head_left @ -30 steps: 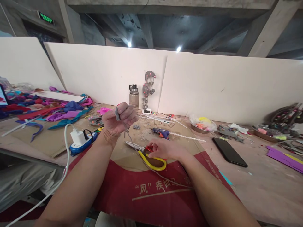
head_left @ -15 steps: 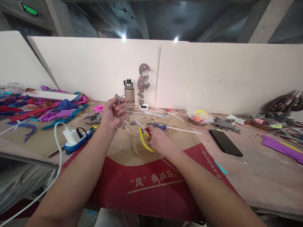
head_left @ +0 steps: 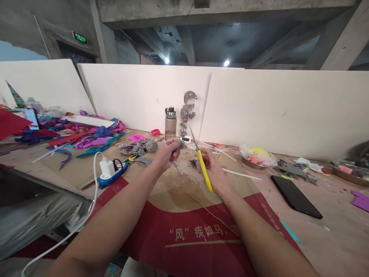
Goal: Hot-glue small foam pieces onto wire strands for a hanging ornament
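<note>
My left hand (head_left: 169, 154) pinches a small grey-green piece (head_left: 182, 144) at its fingertips, which partly hide it. A thin grey cord (head_left: 206, 209) trails from below this hand across the cardboard (head_left: 164, 194). My right hand (head_left: 213, 169) is closed around yellow-handled scissors (head_left: 204, 169). Their metal blades point up and away, close to the left fingertips but apart from them. A dark blue thing (head_left: 193, 163) lies by the right fingers, mostly hidden. Left of my left hand are a ball of grey yarn (head_left: 151, 145) and grey pieces with pink dots (head_left: 131, 149).
Behind my hands stand a water bottle (head_left: 170, 125), a grey moon-shaped hanging ornament (head_left: 188, 107) and a small digital clock (head_left: 186, 139). A blue power strip (head_left: 111, 177) with a white charger sits left. Rightward are a phone (head_left: 295, 196) and a bowl (head_left: 256, 163). Coloured fabric scraps (head_left: 92, 140) heap at left.
The camera view has shifted, showing more of the left side. My hands have come closer together. The scissors have turned so their blades point upward near the left fingertips.
</note>
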`<state>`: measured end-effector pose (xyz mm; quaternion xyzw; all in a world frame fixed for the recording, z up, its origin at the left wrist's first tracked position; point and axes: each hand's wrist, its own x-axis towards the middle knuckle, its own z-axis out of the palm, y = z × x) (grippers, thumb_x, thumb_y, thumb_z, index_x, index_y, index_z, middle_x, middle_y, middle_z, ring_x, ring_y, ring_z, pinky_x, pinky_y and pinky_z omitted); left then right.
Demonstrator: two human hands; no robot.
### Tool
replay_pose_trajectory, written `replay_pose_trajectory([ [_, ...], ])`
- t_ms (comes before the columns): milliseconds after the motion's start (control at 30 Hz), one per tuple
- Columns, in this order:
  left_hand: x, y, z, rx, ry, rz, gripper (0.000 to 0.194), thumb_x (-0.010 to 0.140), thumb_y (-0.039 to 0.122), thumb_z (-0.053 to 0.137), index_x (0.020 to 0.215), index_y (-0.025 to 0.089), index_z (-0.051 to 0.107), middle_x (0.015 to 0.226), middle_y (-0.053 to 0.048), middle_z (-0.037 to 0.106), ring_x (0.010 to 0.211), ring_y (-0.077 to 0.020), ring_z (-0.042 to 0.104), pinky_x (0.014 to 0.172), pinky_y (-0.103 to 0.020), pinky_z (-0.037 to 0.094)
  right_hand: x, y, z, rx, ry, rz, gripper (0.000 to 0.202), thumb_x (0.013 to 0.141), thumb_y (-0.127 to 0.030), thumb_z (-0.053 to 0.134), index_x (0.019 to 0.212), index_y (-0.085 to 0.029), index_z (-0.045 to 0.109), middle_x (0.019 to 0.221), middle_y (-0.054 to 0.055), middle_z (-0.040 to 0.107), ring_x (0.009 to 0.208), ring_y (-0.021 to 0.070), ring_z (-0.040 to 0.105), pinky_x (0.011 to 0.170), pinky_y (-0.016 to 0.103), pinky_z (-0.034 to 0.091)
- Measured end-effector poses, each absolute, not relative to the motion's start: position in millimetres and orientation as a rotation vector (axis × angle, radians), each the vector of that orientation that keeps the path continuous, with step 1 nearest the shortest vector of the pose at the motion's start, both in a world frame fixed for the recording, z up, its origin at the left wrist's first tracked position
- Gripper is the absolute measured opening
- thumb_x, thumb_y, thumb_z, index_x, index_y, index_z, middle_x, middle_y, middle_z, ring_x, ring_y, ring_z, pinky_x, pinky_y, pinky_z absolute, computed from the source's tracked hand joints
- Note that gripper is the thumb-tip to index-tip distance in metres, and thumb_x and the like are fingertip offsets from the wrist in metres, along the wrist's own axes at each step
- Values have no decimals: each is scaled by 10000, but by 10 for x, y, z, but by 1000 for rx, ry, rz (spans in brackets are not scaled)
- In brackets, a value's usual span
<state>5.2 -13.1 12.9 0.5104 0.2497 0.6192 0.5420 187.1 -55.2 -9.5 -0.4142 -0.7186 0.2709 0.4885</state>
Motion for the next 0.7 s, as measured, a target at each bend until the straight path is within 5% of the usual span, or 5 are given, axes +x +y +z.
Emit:
replay_pose_trajectory([
  [200,81,-178,126,1275,578,1446,267,687,316,688,685,168,466,617,3,617,337,-2,290,362,-166,130,1831,-597,-74,-1013,-1708,889,354,841,-495,532,1076,-232,494,657,-73,475,458,83,461,429,206,414],
  [700,114,-169,95,1257,633,1480,254,679,312,684,661,160,482,590,25,551,350,-1,293,356,-175,130,1762,-668,-66,-1062,-1806,1039,381,805,-519,596,1065,-248,538,609,-75,457,421,74,435,340,178,398],
])
